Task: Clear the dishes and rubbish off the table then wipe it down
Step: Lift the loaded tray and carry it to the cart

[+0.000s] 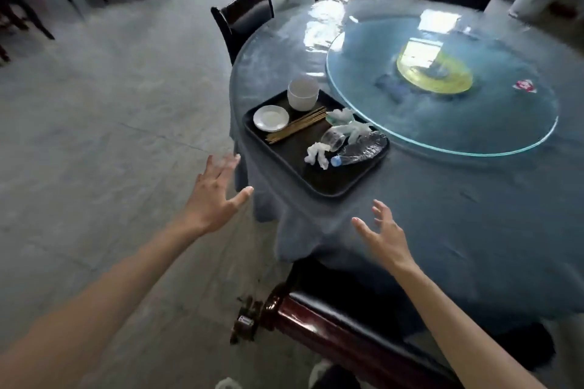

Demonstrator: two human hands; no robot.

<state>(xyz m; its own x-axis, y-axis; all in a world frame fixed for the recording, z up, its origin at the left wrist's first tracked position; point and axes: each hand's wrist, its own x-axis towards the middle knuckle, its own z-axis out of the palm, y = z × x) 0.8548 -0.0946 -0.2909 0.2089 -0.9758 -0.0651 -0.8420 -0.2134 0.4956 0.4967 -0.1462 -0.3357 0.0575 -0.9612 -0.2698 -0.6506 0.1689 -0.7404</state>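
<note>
Grey concrete floor and dark wooden chairs surround a round table (474, 215) draped in a blue cloth, with a glass turntable (442, 110) at its centre. Near the table's edge sits a black tray (316, 180) already loaded: a white cup (302, 94), a small white saucer (270, 118), a bundle of chopsticks (297, 125), crumpled tissues (317, 153), a clear plastic cup (333, 139) on its side and a flattened water bottle (360, 150). The left hand (215, 199) hovers off the table's edge and the right hand (387, 235) above the cloth, both with fingers spread wide and holding nothing, apart from the tray. The step in hand looks like lifting the tray; it would go best with one hand on each short side, thumbs over the rim, kept level, since the cup stands tall and the bottle could roll. The turntable's rim lies just beside the tray's far corner, so a straight lift clears it better than a slide. A small red-and-white scrap (524, 85) lies on the turntable, apparently uncollected. A dark chair (331, 319) stands directly below, between the person and the table, and another chair (243, 19) stands beyond the tray.
</note>
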